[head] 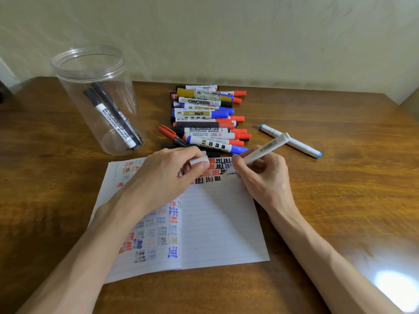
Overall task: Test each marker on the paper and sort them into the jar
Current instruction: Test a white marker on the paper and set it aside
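While right hand (260,175) grips marker (265,149) near paper (222,223) edge, left hand (167,173) apparently pinches cap (199,160)

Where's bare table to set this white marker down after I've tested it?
The table is bare right of the paper, nearer you than the blue-capped marker, and left of the paper, before the jar. It's crowded at the marker pile beyond the paper.

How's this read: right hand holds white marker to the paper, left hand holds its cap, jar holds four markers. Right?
Count wrong: the head view shows two markers in the jar, not four. The right hand on the white marker and left hand on the cap stand.
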Demonstrator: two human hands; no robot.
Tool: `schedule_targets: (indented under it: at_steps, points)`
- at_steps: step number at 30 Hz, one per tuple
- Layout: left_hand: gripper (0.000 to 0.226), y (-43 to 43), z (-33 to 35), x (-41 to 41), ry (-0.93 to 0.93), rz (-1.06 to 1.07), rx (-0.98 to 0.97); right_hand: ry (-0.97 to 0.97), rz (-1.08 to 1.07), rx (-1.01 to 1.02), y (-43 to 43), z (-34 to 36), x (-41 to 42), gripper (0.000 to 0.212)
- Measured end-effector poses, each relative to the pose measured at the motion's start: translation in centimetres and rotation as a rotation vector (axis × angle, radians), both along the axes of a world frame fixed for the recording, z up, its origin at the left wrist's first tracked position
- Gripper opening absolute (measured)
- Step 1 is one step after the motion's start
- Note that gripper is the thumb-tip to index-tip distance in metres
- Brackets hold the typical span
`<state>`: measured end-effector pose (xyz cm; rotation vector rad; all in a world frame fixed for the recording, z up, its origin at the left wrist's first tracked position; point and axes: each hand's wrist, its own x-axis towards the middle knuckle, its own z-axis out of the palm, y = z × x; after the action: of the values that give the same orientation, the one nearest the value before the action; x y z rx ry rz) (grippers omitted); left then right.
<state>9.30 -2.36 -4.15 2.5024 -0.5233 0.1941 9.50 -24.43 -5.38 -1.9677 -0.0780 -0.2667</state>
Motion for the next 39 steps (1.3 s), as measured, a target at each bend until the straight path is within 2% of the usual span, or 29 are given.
schedule_targets:
  at_steps: [12,17,32,39]
  points:
    - [0.024,0.01,-0.34,0.27,-0.032,0.026,-0.012,0.066,-0.005,-0.037,0.13,-0.15,0.09,0.015]
    - [0.025,-0.03,-0.45,0.35,-0.039,0.033,-0.010,0.062,-0.020,0.008,0.00,-0.05,0.11,0.018]
    - [0.026,-0.03,-0.33,0.37,-0.019,0.040,0.000,0.026,-0.006,-0.023,-0.27,-0.39,0.22,0.019]
    - [0.033,0.08,-0.47,0.51,-0.031,0.003,-0.054,0.083,-0.009,0.006,-0.39,-0.51,0.38,0.017]
